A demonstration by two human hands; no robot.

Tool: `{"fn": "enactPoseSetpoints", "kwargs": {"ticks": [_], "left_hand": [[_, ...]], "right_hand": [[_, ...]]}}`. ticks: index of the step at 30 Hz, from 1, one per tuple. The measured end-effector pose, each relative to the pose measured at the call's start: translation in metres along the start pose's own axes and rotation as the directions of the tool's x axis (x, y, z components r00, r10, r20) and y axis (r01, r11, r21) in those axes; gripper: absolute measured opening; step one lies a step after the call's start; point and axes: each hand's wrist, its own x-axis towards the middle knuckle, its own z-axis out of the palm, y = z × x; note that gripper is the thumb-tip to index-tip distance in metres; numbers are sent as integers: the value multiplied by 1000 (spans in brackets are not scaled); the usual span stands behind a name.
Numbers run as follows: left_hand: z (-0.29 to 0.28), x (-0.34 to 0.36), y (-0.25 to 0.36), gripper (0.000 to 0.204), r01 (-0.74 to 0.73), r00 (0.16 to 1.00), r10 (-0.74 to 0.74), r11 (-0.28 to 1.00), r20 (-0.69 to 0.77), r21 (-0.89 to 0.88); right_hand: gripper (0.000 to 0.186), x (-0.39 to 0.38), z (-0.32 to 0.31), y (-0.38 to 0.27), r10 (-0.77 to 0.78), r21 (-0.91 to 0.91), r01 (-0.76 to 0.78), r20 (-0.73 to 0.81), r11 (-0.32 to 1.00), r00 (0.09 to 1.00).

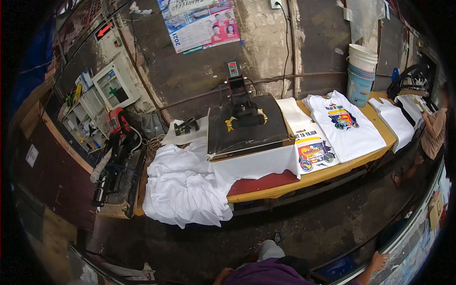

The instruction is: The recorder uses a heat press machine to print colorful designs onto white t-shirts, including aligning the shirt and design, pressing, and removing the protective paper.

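My right hand (pixel 378 261) rests on the edge of a glass-topped counter (pixel 403 242) at the lower right, its fingers laid out with nothing in them. Only a bit of my left arm (pixel 223 275) shows beside my purple shirt; the hand itself is out of sight. Across the aisle stands a black heat press (pixel 247 130) with its upper plate down, and white cloth (pixel 261 166) hangs from beneath it. To its right lie a white sheet with a colourful print (pixel 313 152) and a printed white T-shirt (pixel 351 128). Neither hand is near them.
A heap of white shirts (pixel 185 190) droops over the front of the yellow table (pixel 280 190). Another press (pixel 121 175) stands at the left end. Stacked buckets (pixel 359 85) and more white shirts (pixel 392 123) are at the right, where another person (pixel 434 128) stands.
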Motion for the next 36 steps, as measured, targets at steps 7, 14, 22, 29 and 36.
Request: {"fn": "enactPoseSetpoints", "kwargs": {"ticks": [7,14,22,29,36], "left_hand": [[11,0,7,35,-12,1000,11,999,-16,-43],[9,3,11,35,-17,1000,16,999,-25,-37],[10,1,13,34,-18,999,17,999,-27,-33],[15,-1,19,34,-22,999,21,999,-29,-44],[17,0,19,34,-25,999,24,999,-24,-45]], "right_hand": [[84,5,26,1,-44,-37,37,-225,999,973],[85,2,14,-4,-45,-38,39,-166,999,985],[83,0,15,-1,-56,-43,48,-216,998,975],[79,-14,-24,-4,-25,58,18,119,998,993],[79,-17,-37,-3,35,60,-42,121,997,992]]}}
